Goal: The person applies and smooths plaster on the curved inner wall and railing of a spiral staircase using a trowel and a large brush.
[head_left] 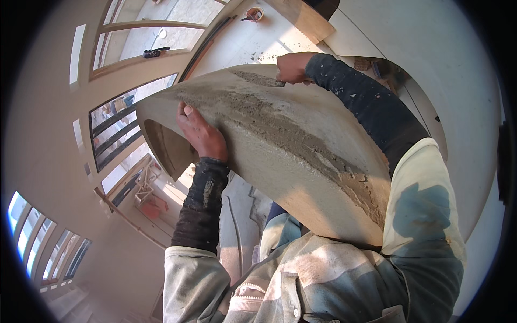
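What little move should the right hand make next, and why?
Probably draw the trowel along the mortar strip to flatten it: the strip looks lumpy, the right hand holds the trowel beyond it, and the left hand rests on the curved grey piece.

No text, label, number or sign can be read. The small tub (254, 14) at twelve o'clock and the black item (155, 53) between ten and eleven (both too small to make out) yield no lettering; pale specks on the dark sleeve (366, 97) at two o'clock form none.
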A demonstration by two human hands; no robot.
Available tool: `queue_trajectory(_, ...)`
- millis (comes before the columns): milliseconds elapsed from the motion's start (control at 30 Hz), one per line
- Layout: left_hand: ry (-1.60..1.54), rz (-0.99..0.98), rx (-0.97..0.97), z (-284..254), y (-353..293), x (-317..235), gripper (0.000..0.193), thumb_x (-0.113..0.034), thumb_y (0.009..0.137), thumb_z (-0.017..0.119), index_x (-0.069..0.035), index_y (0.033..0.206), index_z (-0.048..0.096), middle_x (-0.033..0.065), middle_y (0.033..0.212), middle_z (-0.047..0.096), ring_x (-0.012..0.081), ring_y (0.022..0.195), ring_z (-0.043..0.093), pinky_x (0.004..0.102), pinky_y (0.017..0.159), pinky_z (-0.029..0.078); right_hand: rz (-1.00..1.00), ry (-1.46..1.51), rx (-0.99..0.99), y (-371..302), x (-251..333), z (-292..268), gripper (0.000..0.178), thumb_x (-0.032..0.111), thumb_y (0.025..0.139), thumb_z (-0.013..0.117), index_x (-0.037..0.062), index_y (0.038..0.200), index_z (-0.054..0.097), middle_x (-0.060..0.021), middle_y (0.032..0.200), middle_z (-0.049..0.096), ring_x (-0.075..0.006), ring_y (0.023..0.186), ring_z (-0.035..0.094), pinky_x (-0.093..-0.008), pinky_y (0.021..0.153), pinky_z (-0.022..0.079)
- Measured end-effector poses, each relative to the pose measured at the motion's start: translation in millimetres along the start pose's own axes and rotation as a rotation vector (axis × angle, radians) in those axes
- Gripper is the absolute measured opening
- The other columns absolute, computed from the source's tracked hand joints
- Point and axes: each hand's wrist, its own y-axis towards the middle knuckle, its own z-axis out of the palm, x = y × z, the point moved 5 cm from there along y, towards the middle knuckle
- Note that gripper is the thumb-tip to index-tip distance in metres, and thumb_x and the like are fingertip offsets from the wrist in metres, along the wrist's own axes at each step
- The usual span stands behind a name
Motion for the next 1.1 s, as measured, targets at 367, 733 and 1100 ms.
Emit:
queue_trajectory(367, -0.220, -0.143, -0.033, 4.0, -0.3, -8.9, 0.058, -0.038, 0.104, 0.035, 0.011, 0.133, 0.040, 0.0272, 0.132, 0.045, 0.0362, 0.125, 0.043, 0.0410, 0.108, 0.030, -0.206, 0.078, 0.245, -49.2, 24.2, 15.7, 0.026, 0.024, 0.084, 0.049, 0.0066, 0.065, 0.052, -0.0049, 0.053, 0.048, -0.0180, 0.043, 0.049, -0.0360, 0.040, 0.041)
queue_trajectory(733, -0.138, -0.231, -0.096, -12.7, 0.3, -17.6, 0.062, -0.043, 0.097, 0.047, 0.005, 0.136, 0.037, 0.0268, 0.135, 0.043, 0.0404, 0.128, 0.041, 0.0462, 0.110, 0.028, -0.297, 0.027, -0.186, -101.1, -5.3, 14.8, 0.042, 0.030, 0.091, 0.056, -0.0045, 0.068, 0.058, -0.0130, 0.056, 0.053, -0.0222, 0.052, 0.046, -0.0399, 0.058, 0.043)
queue_trajectory(1100, -0.097, -0.262, -0.162, -18.7, 9.5, -10.1, 0.066, -0.045, 0.095, 0.048, 0.007, 0.134, 0.037, 0.0262, 0.134, 0.043, 0.0391, 0.127, 0.041, 0.0470, 0.109, 0.029, -0.024, -0.118, 0.092, -47.0, -5.7, 35.7, 0.034, 0.025, 0.089, 0.053, -0.0023, 0.069, 0.060, -0.0097, 0.056, 0.056, -0.0202, 0.042, 0.055, -0.0382, 0.044, 0.046)
